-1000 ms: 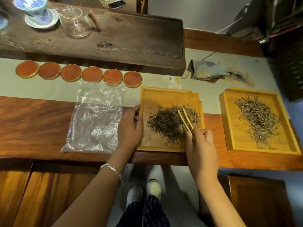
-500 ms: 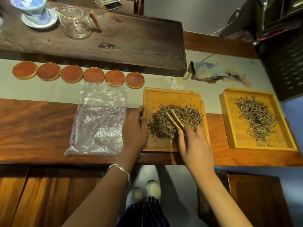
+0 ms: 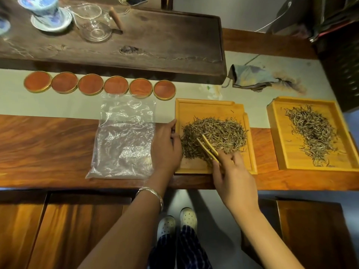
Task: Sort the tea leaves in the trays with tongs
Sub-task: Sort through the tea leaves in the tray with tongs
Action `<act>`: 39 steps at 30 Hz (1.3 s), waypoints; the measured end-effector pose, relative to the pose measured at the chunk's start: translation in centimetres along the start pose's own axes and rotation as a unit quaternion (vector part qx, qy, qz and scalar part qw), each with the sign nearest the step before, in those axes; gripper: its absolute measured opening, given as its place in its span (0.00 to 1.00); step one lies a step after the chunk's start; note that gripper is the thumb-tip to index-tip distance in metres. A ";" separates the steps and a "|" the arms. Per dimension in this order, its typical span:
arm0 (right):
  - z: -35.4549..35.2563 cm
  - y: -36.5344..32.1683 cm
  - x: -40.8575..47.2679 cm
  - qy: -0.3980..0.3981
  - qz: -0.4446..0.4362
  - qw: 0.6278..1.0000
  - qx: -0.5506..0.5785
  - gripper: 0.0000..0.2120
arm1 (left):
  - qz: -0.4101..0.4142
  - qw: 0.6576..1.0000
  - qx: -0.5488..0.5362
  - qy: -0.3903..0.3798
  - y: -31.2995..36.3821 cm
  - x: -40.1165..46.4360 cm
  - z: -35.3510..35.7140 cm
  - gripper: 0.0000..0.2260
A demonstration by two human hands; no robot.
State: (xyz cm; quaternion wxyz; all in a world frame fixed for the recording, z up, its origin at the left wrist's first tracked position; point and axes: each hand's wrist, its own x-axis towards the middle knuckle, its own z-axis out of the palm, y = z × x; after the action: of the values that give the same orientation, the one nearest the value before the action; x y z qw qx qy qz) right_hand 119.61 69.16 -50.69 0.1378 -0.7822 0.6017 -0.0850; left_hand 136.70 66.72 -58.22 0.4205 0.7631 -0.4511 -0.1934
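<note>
While our right hand (image 3: 231, 175) grips the tongs (image 3: 208, 148), fingers curled round their near end, the two tips stand slightly apart in the near-left part of the tea pile (image 3: 213, 135) and, so far as we can tell, pinch no leaf. A second ago the tongs lay over the right half of this pile; they have since swung across to its left, and the pile now looks flatter and wider. We judge this to be raking rather than transfer: leaves are being spread for inspection, and the sorting is still in progress. Our left hand (image 3: 167, 148) rests against the left wall of the near tray (image 3: 206, 105), fingers curled at its rim, steadying it as before.

Containers: the near tray holds the working pile, with bare wood along its far side. The right tray (image 3: 275, 133), well apart on the bench (image 3: 48, 144), holds a second, longer heap (image 3: 312, 133), untouched in this interval. A clear bag (image 3: 124, 138) lies flat just left of our left hand; whether anything is in it we cannot tell. Six round coasters (image 3: 90, 84) line up beyond it.
</note>
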 end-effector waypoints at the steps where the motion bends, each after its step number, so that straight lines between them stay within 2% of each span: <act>1: -0.1 0.3 -0.1 0.002 -0.003 1.000 0.007 0.14 | 0.002 1.000 0.002 0.001 0.0 0.0 0.0 0.17; 7: -0.2 1.6 -1.1 -0.022 -0.022 0.999 -0.013 0.11 | -0.005 1.000 0.011 -0.001 -0.1 0.0 0.1 0.17; 13: -0.6 1.9 -0.2 0.013 -0.033 0.999 0.007 0.09 | -0.014 1.000 0.018 0.000 0.0 0.0 0.2 0.17; 21: -0.1 1.2 0.9 -0.022 -0.049 0.999 -0.005 0.16 | -0.018 1.000 0.025 -0.003 0.0 -0.1 0.2 0.16; 26: -0.6 1.7 -0.2 -0.016 -0.037 0.999 0.003 0.15 | -0.017 1.000 0.021 -0.002 0.0 0.0 0.2 0.16; 29: -0.8 1.5 0.2 -0.003 -0.061 0.998 -0.006 0.14 | -0.016 1.000 0.022 -0.002 0.0 0.0 0.2 0.16; 39: 0.1 0.3 -0.2 -0.027 -0.093 0.995 0.006 0.11 | -0.016 1.000 0.020 -0.002 -0.1 0.0 0.3 0.17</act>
State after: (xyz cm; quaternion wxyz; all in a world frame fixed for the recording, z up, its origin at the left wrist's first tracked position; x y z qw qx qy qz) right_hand 119.32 69.25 -50.83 0.1504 -0.8359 0.5217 -0.0803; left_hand 136.59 66.63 -58.48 0.4016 0.7780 -0.4431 -0.1924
